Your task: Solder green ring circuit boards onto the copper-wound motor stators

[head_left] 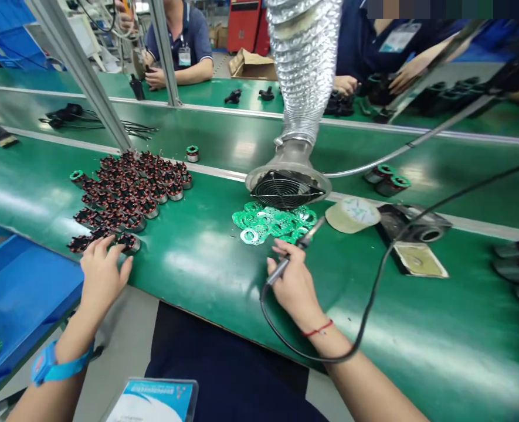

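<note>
My right hand (pixel 292 284) is closed around a soldering iron (pixel 294 249), held like a pen, its tip pointing up-right toward a heap of green ring-shaped circuit boards (pixel 273 223). A black cable (pixel 373 293) loops from the iron across the green table (pixel 206 258). My left hand (pixel 103 272) reaches to the near edge of a cluster of several dark copper-wound coils (pixel 129 190); its fingers curl around one coil (pixel 127 241) at the cluster's front.
A fume extractor fan (pixel 288 186) on a silver flexible duct (pixel 303 64) hangs just behind the boards. A sponge pad (pixel 352 214) and iron stand (pixel 413 225) lie to the right. A blue bin (pixel 17 287) sits at left. Other people work across the conveyor.
</note>
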`<state>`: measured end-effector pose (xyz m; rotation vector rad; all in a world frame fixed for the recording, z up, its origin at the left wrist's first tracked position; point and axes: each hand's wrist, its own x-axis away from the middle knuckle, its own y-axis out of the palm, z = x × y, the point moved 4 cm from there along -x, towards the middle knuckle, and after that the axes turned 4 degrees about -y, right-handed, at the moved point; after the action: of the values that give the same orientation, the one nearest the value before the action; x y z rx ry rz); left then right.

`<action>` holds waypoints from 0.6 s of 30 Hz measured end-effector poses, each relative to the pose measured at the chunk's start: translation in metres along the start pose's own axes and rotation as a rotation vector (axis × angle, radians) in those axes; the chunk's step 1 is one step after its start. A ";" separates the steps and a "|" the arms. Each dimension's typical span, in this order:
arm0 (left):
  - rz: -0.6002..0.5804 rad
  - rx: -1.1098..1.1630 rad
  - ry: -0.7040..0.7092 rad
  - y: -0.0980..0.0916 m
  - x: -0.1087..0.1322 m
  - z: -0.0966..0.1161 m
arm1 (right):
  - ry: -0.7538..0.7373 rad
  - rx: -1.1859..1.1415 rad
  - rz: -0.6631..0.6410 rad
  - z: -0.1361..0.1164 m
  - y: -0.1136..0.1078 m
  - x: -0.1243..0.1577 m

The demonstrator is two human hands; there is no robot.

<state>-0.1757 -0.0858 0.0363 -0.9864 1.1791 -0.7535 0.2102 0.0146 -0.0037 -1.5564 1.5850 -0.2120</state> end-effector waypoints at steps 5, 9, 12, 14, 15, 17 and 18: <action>-0.155 0.202 0.201 -0.003 0.005 0.053 | -0.250 0.214 -0.139 -0.018 0.031 -0.011; -0.315 0.524 0.231 0.006 0.003 0.088 | -0.254 0.278 -0.207 -0.016 0.040 -0.022; -0.456 0.880 0.120 0.023 -0.007 0.094 | -0.248 0.296 -0.221 -0.010 0.038 -0.025; -0.508 0.906 0.087 0.034 -0.018 0.093 | -0.254 0.295 -0.234 -0.006 0.035 -0.025; -0.526 0.829 0.118 0.038 -0.024 0.094 | -0.258 0.291 -0.243 -0.005 0.034 -0.024; -0.569 0.637 0.238 0.044 -0.033 0.104 | -0.268 0.278 -0.257 -0.004 0.032 -0.022; -0.591 0.568 0.301 0.046 -0.036 0.112 | -0.274 0.269 -0.263 -0.004 0.031 -0.020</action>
<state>-0.0765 -0.0104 0.0173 -0.7469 0.8337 -1.6512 0.1819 0.0364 -0.0122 -1.5050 1.0914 -0.3276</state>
